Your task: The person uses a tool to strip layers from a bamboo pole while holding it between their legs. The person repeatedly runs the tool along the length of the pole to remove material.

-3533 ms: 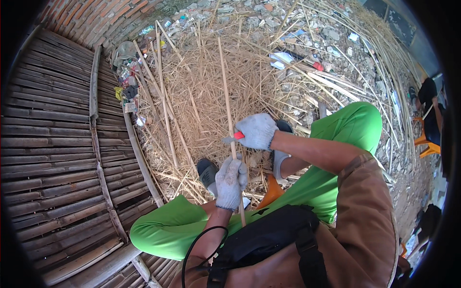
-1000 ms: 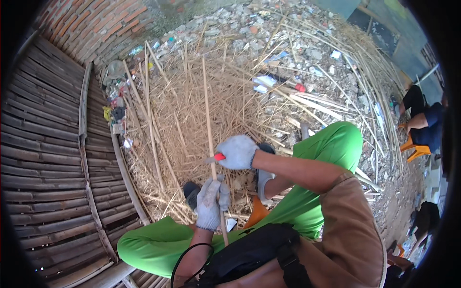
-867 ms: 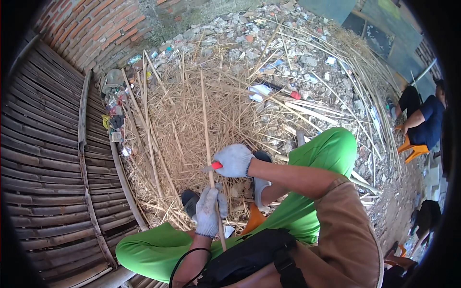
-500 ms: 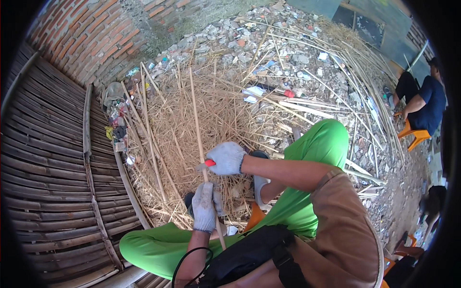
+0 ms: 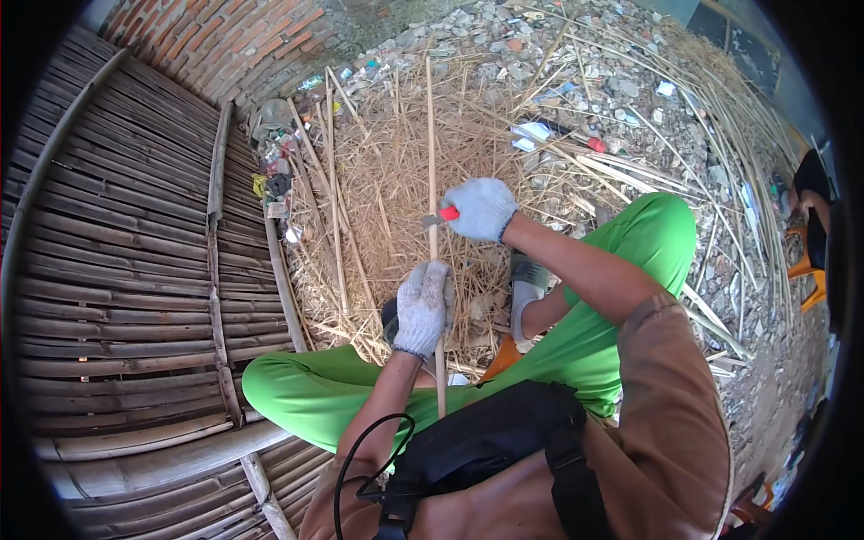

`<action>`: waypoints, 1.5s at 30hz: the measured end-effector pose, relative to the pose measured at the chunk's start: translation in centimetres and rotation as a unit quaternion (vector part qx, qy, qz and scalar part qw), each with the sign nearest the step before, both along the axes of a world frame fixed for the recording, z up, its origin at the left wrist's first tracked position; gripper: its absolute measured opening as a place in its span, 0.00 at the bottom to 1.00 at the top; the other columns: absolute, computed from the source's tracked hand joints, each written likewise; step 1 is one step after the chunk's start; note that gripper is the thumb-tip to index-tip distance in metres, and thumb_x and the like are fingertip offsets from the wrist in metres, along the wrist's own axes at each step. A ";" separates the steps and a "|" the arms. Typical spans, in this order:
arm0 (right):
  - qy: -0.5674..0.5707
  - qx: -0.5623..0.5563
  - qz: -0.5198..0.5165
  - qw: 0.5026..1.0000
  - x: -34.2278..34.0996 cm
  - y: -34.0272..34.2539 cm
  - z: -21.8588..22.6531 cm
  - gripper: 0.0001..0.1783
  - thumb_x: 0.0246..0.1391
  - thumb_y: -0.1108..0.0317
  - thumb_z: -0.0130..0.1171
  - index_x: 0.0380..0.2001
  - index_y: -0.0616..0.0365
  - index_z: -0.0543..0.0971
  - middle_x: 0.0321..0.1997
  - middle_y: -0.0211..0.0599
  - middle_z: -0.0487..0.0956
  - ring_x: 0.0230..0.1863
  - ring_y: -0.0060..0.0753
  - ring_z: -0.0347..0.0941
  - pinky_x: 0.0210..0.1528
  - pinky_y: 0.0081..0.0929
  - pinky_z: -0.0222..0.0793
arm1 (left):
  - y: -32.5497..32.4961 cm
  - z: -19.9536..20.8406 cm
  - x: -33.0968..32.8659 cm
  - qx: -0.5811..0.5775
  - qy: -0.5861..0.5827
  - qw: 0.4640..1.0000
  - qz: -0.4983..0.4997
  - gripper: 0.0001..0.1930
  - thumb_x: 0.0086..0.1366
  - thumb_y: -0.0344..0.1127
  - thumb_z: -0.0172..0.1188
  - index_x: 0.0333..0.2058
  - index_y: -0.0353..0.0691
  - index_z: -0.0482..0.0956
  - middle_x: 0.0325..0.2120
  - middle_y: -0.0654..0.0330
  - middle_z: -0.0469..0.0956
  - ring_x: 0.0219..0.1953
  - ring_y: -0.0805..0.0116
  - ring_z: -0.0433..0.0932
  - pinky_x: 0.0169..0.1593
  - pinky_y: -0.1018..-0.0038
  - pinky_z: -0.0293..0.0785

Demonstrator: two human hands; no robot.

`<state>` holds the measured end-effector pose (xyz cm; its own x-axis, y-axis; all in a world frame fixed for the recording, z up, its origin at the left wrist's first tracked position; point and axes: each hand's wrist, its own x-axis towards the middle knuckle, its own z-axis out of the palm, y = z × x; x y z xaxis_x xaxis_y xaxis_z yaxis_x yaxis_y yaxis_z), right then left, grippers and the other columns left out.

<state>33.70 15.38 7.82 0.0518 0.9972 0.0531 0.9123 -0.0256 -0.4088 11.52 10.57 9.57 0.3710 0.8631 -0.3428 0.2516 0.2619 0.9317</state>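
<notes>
1 pale strip [image 5: 432, 135] runs out over straw-like shavings [image 5: 400, 153], its lower part clasped in the gloved left hand [image 5: 423, 304]. Farther along, the gloved right hand [image 5: 481, 209] is closed around 1 red-handled knife [image 5: 448, 214], blade across the strip; a bamboo-slat panel [image 5: 135, 270] lies leftward.

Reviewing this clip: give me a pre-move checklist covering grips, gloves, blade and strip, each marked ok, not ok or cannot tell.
1. Left hand closed around the pale strip: ok.
2. Right hand gripping the red-handled knife: ok.
3. Both hands gloved: ok.
4. Blade apart from the left hand: ok, farther up the strip.
5. Blade biting into the strip: cannot tell; they overlap in view.
</notes>
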 end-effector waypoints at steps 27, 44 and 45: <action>0.030 0.100 0.004 0.995 -0.3 -0.8 0.7 0.17 0.62 0.50 0.61 0.32 0.53 0.84 0.32 0.50 0.86 0.38 0.60 0.85 0.43 0.58 0.82 | 0.8 -1.4 -0.7 0.198 0.006 0.979 -0.038 0.17 0.83 0.44 0.56 0.55 0.38 0.82 0.23 0.68 0.76 0.21 0.81 0.72 0.25 0.79 0.69; -0.023 0.028 0.017 0.999 0.5 0.0 -0.5 0.14 0.55 0.52 0.63 0.36 0.43 0.91 0.37 0.44 0.90 0.42 0.54 0.88 0.45 0.55 0.84 | -0.2 -3.1 0.3 0.377 0.161 0.911 -0.037 0.18 0.81 0.44 0.56 0.48 0.32 0.83 0.23 0.51 0.78 0.24 0.64 0.79 0.31 0.64 0.74; -0.028 0.024 0.017 0.999 0.7 0.1 -0.5 0.14 0.55 0.52 0.63 0.36 0.43 0.91 0.37 0.44 0.90 0.42 0.53 0.88 0.45 0.54 0.84 | 0.0 -3.2 0.5 0.362 0.160 0.918 -0.038 0.19 0.81 0.45 0.55 0.48 0.32 0.83 0.22 0.52 0.78 0.24 0.65 0.79 0.31 0.64 0.74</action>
